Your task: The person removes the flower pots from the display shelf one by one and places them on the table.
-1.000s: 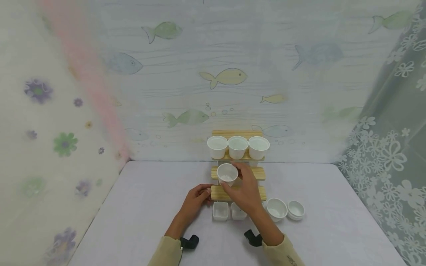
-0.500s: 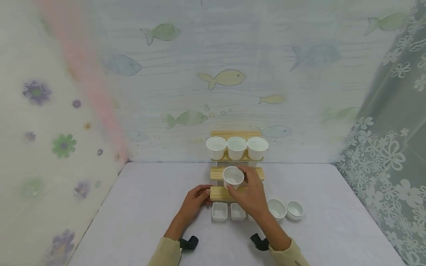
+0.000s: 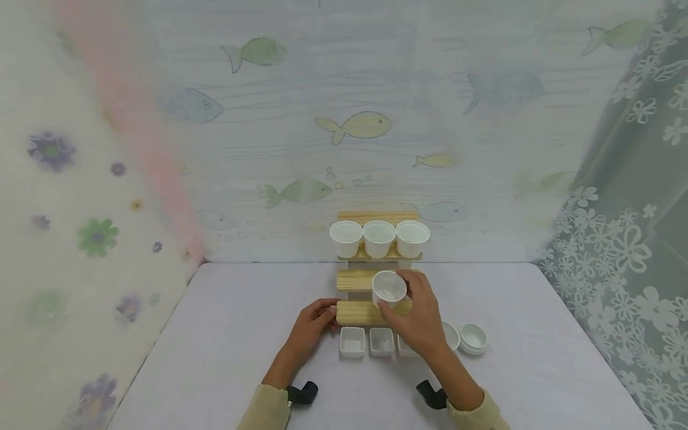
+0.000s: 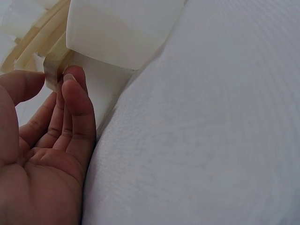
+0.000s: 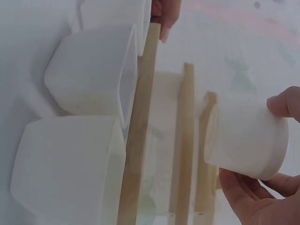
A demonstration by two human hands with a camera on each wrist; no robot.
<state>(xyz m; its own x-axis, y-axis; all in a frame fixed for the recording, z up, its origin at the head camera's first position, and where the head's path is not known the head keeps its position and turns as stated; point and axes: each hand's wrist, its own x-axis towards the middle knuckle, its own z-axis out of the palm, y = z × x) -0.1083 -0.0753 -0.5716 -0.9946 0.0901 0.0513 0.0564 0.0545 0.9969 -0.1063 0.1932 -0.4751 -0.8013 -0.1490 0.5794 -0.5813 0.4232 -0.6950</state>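
Observation:
A white round cup (image 3: 389, 289) is pinched between the thumb and fingers of my right hand (image 3: 421, 316), over the middle and front boards of a three-tier wooden rack. In the right wrist view the cup (image 5: 246, 136) is apart from the boards. My left hand (image 3: 307, 328) holds the left end of the front board (image 3: 360, 313), thumb on one side and fingertips on the other, as the left wrist view shows. Three white round cups stand in a row on the top tier, the middle cup (image 3: 379, 240) between two others. The middle board (image 3: 353, 279) is partly hidden by the held cup.
Before the rack stand square white dishes: a left dish (image 3: 352, 342), a middle dish (image 3: 381, 342) and a third partly behind my right hand. To the right are a half-hidden round bowl (image 3: 451, 334) and stacked small bowls (image 3: 473, 338). A fish-patterned curtain (image 3: 301, 155) hangs behind the table.
My right hand has moved to the right with the cup, from the left part of the middle tier toward its right part. The left hand has stayed at the board's end.

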